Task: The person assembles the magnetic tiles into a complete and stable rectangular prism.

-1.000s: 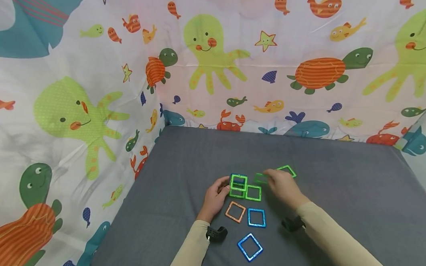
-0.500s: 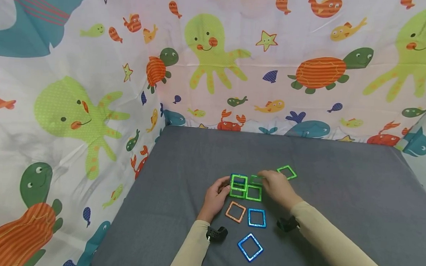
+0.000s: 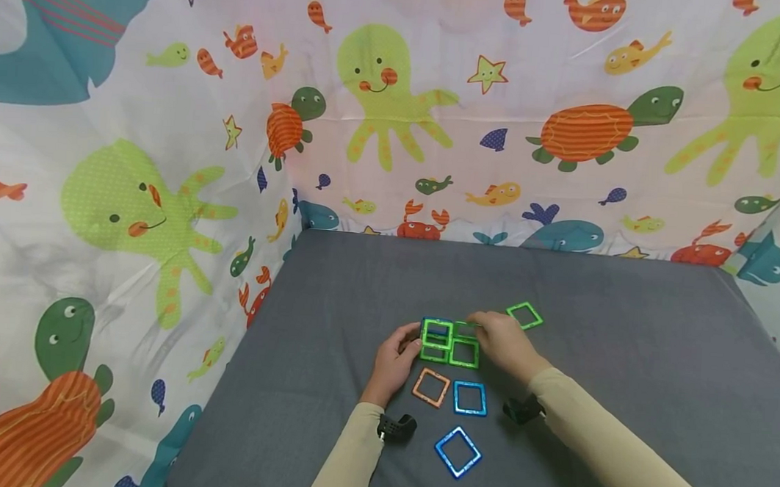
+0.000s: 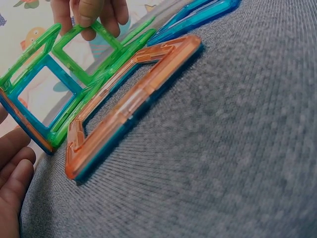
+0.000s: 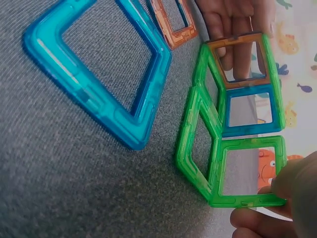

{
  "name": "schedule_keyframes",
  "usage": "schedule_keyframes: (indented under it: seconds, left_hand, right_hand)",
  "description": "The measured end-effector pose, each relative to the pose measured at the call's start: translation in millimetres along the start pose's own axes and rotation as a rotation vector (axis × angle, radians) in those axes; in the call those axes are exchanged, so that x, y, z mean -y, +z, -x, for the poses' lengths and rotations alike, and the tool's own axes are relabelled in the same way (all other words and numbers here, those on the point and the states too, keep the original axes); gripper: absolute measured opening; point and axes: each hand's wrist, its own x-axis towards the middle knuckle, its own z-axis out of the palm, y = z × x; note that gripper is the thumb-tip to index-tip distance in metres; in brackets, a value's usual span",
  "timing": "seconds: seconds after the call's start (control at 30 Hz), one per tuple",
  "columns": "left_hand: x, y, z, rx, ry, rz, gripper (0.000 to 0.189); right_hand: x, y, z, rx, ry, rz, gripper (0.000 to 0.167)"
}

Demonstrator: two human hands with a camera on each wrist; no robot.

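A small box of square magnetic tiles stands on the grey cloth, with an upright orange tile, an upright blue tile and a green tile on top. Flat green tiles form its base, one reaching out to the right. My left hand rests against the box's left side, its fingers touching the orange tile. Between thumb and fingers, my right hand pinches another green tile, which stands upright along the back edge of the outer flat tile, beside the blue one.
A loose green tile lies behind the right hand. Nearer me lie an orange tile, a blue tile and a darker blue tile. Printed sea-animal curtains enclose the back and sides.
My right hand has moved left with the green tile and brought it against the box and the flat green tile. My left hand has stayed in place.
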Motion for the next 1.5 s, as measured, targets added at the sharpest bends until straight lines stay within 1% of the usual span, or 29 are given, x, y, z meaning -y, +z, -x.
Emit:
schedule_keyframes:
  seconds: [0.13, 0.3, 0.43, 0.83, 0.97, 1.13, 1.37, 1.5]
  left_hand:
    - [-3.8, -0.8, 0.4, 0.009, -0.003, 0.0, 0.037]
    - [4.8, -0.4, -1.4, -0.001, 0.007, 0.003, 0.037]
    - [11.3, -1.7, -3.5, 0.011, 0.011, 0.018, 0.037]
    - [12.2, -3.1, -2.7, 0.035, 0.019, -0.003, 0.038]
    - [12.6, -3.2, -2.0, 0.05, 0.034, -0.004, 0.045]
    - [14.5, -2.4, -1.8, 0.064, 0.039, -0.035, 0.058]
    - [17.2, -1.2, -2.4, 0.06, 0.057, -0.058, 0.059]
    - [16.4, -1.5, -2.0, 0.058, 0.075, -0.087, 0.059]
  right_hand:
    - [1.3, 0.6, -0.9, 0.004, 0.006, 0.0, 0.023]
    - [1.1, 2.5, -1.0, 0.007, 0.008, -0.006, 0.023]
    - [1.6, 3.4, -0.8, 0.01, 0.022, -0.021, 0.023]
    - [2.7, 4.3, 1.0, 0.043, 0.081, -0.05, 0.023]
    - [3.6, 5.2, 2.2, 0.043, 0.106, -0.056, 0.022]
    - [4.2, 8.0, 3.1, 0.051, 0.141, -0.054, 0.023]
    - [3.4, 10.2, 3.3, 0.052, 0.15, -0.065, 0.025]
    - [2.8, 10.5, 3.2, 0.053, 0.149, -0.076, 0.025]
